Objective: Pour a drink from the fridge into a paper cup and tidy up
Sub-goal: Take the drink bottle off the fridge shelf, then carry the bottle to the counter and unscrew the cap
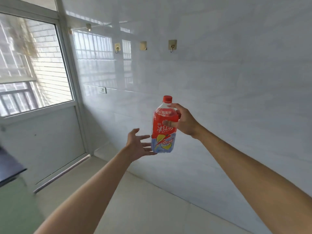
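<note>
The left hand (138, 144) is hovering just beside the lower left of the iced tea bottle (163, 130). Its fingers (145, 137) are spread apart and holding nothing. Whether the fingertips are touching the base of the bottle, I cannot tell. The right hand (184, 120) is gripping the bottle at its shoulder from the right side, with the fingers curled around it. The bottle is hanging in the air, leaning a little, high above the tiled floor (135, 200). The red cap (167, 99) is sitting on the neck, above the right hand, and seems closed.

I am thinking the main danger is a slip. The grip is high and only on one side, the bottle looks rather full, and plastic from a fridge may be wet. If the left hand is not supporting the base, the bottle may be sliding down and falling on the floor. No paper cup and no bench are showing near the bottle, so some carrying is probably remaining.

Behind the bottle a white tiled wall (236, 98) is standing, with metal hooks (172, 45) above the bottle and a window (33, 65) far to its left.
</note>
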A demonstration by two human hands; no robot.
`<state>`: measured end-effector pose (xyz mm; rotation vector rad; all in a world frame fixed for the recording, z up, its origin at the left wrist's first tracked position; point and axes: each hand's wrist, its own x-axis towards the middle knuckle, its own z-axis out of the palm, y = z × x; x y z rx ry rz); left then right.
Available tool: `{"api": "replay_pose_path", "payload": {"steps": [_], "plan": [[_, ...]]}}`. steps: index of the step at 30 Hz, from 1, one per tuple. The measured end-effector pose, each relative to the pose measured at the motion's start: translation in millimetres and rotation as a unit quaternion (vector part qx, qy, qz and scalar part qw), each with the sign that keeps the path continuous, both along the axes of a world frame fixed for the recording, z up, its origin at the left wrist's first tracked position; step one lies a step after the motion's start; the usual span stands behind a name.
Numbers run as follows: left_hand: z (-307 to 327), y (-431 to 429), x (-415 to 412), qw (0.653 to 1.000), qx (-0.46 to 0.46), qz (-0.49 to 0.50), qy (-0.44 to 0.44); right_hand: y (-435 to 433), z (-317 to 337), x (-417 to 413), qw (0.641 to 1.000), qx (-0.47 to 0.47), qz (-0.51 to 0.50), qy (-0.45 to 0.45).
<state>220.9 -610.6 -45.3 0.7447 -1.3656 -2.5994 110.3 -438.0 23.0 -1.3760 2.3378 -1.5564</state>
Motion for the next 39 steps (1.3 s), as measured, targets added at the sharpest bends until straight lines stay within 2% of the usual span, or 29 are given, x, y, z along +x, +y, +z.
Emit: {"api": "replay_pose_path", "payload": {"steps": [10,20,31,39], "plan": [[-9,-121,73,0.985,-0.005,0.172,-0.019,-171,-14,20,0.984,0.004,0.176,-0.009],[-17,-210,132,0.94,0.009,0.34,-0.007,-323,-13,50,0.93,0.008,0.365,-0.031],[-28,-242,230,0.861,0.013,0.508,0.017,-429,-17,135,0.85,0.019,0.525,-0.041],[-45,-208,328,0.771,0.03,0.636,0.011,-454,-36,245,0.765,0.049,0.641,-0.046]]}}
